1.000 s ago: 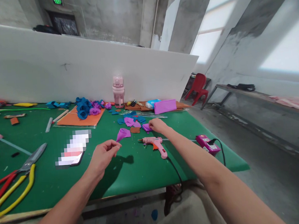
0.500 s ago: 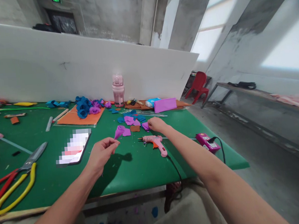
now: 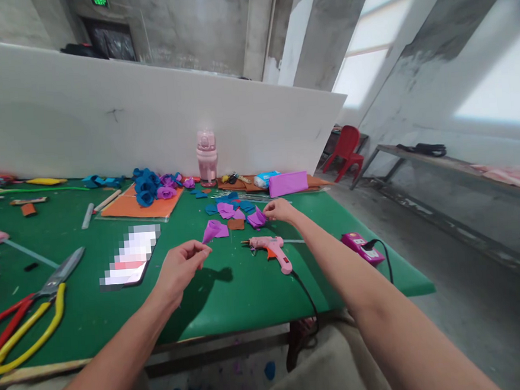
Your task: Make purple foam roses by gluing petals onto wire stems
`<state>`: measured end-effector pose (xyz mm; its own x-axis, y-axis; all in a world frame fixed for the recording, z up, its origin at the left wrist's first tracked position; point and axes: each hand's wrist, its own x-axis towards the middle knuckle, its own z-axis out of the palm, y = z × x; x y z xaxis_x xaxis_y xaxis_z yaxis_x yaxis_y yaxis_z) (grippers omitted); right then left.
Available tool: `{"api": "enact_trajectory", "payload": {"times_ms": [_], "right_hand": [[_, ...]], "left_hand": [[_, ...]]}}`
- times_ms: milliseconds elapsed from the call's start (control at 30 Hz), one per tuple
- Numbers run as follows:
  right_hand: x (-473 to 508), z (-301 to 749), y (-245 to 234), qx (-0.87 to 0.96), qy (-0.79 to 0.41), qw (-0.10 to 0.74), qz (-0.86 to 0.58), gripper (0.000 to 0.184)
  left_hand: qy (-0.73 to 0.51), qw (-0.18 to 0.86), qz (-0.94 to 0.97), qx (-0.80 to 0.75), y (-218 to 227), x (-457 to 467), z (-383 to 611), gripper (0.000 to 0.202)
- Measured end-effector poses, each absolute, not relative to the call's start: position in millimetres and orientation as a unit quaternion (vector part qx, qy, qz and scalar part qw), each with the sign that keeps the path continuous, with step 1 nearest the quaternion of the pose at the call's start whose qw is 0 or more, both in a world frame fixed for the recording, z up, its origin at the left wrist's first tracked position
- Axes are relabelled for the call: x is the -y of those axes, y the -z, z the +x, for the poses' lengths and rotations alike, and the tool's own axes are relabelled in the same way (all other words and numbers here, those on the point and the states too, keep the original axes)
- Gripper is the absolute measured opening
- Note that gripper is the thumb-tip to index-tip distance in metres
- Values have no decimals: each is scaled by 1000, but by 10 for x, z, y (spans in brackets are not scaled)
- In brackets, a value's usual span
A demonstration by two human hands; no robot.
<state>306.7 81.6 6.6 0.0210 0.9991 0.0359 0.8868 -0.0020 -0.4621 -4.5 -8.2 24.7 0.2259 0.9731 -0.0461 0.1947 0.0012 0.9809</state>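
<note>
My left hand (image 3: pixel 185 265) pinches the lower end of a rolled purple paper flower (image 3: pixel 211 230), whose flared top points away from me. Between the fingertips of my right hand (image 3: pixel 279 210) is a purple paper petal (image 3: pixel 257 218), held by its right edge close to the table. Loose purple petals (image 3: pixel 226 210) and blue petals (image 3: pixel 245 205) lie just beyond, with a small brown piece (image 3: pixel 236 224) between my hands. Nearer to me, a pink glue gun (image 3: pixel 270 248) rests on its side below my right hand, nozzle to the left.
Large scissors (image 3: pixel 55 286) with red and yellow handles and a phone (image 3: pixel 133 257) lie to the left. Finished paper flowers (image 3: pixel 148 188) sit on an orange sheet (image 3: pixel 154 210). A pink bottle (image 3: pixel 207 158) stands at the back. A magenta power strip (image 3: pixel 362 248) is on the right.
My right hand has lifted slightly and shifted right, and the purple petal in its fingers now shows more fully. My left hand keeps the rolled flower almost still.
</note>
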Motion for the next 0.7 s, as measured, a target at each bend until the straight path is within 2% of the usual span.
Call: {"api": "enact_trajectory", "payload": {"times_ms": [533, 700], "right_hand": [[-835, 2980, -79, 641, -214, 276, -683, 7], [-860, 3046, -43, 605, -279, 327, -670, 6]], "left_hand": [[-385, 513, 592, -488, -242, 81, -41, 23], [-384, 512, 595, -486, -259, 84, -41, 23]]}}
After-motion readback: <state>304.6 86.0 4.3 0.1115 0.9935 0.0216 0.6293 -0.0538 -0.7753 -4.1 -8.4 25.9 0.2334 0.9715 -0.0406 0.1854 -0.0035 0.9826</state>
